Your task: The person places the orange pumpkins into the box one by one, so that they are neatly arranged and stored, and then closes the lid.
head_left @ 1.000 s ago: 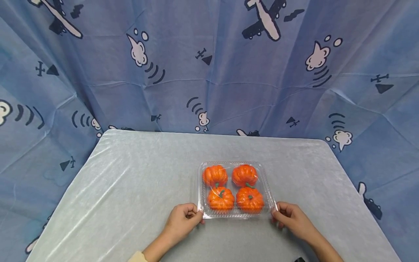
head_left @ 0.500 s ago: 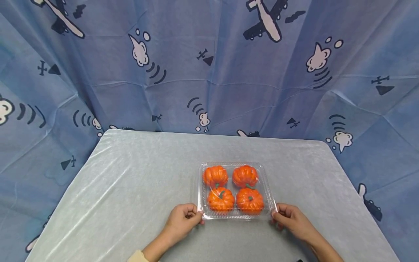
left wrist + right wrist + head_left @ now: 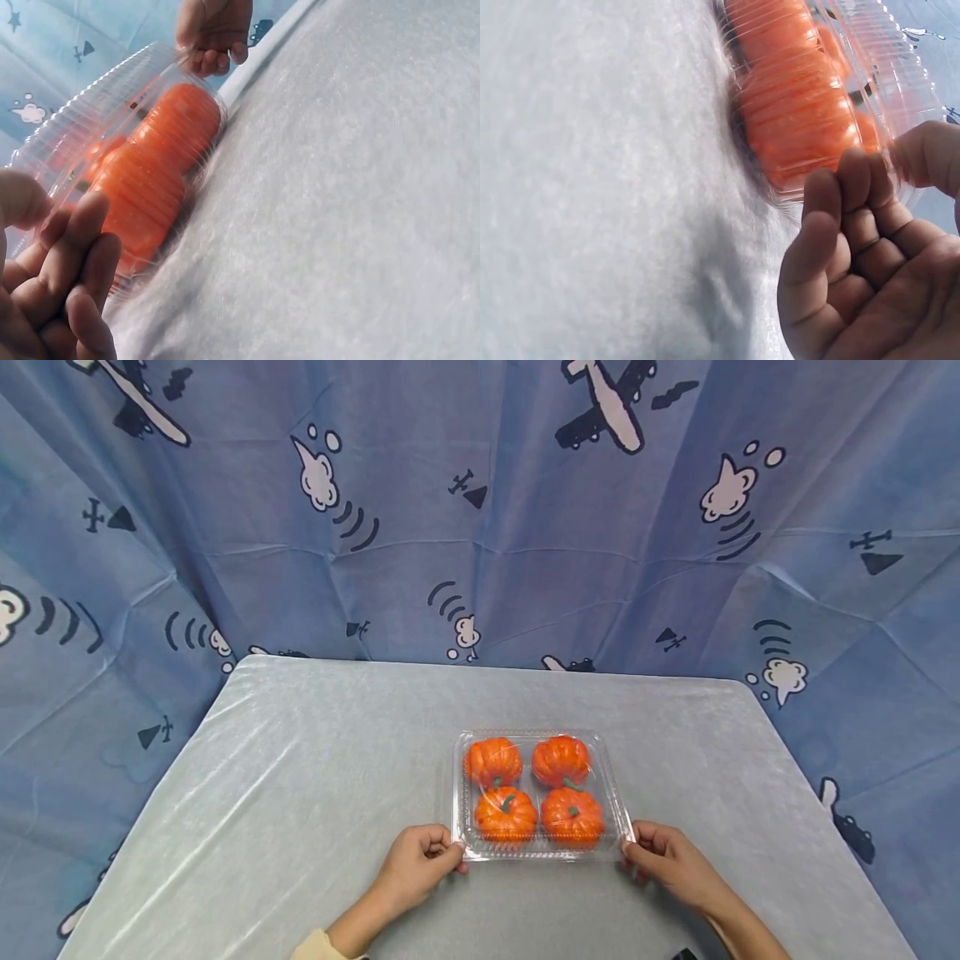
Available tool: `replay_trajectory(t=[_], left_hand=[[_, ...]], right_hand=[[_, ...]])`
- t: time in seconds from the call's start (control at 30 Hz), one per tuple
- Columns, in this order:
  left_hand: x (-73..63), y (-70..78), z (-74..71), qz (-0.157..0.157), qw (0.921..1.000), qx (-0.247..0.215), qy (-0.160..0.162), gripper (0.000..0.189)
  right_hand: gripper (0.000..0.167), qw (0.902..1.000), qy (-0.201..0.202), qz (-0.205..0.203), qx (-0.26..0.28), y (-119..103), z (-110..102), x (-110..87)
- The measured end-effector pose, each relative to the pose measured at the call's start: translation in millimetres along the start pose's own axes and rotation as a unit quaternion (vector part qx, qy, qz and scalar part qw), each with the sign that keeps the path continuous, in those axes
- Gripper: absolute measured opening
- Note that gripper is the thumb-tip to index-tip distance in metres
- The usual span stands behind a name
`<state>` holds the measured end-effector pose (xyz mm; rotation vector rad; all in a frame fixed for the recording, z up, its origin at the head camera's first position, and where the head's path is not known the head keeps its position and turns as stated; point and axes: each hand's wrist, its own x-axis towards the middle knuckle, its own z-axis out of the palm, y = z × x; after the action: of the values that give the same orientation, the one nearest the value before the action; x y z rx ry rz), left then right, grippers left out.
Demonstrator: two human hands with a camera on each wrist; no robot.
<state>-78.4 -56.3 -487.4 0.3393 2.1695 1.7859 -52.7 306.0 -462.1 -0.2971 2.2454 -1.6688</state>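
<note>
A clear plastic clamshell container (image 3: 525, 854) with its lid down lies on the table, several orange toy pumpkins (image 3: 572, 817) with green stems inside it in two rows. My left hand (image 3: 417, 865) pinches the near left corner of its rim between thumb and fingers. At the near right corner, my right hand (image 3: 670, 862) pinches the rim the same way. Seen from the left wrist, the ribbed side wall (image 3: 142, 202) stands close past the curled fingers. From the right wrist, the thumb (image 3: 930, 154) presses the rim from above, fingertips beneath.
A pale grey cloth covers the table (image 3: 322, 760). Behind and at both sides hangs a blue curtain (image 3: 405, 510) printed with planes and clouds. A small dark object (image 3: 684, 954) shows at the bottom edge beside the right forearm.
</note>
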Motion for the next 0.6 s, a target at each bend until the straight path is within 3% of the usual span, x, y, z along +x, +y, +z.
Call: replay_trajectory(t=[0.47,0.6], left_hand=[[2.0,-0.3,2.9,0.003,0.9999,-0.011,0.006,0.022],[0.4,-1.0,1.9,0.006,0.9998,-0.018,0.009,0.022]], right_hand=[[0.020,0.9985,-0.003,-0.040,0.038,1.9,1.7,0.7],[0.021,0.9989,-0.001,-0.035,0.032,0.9,2.6,0.4]])
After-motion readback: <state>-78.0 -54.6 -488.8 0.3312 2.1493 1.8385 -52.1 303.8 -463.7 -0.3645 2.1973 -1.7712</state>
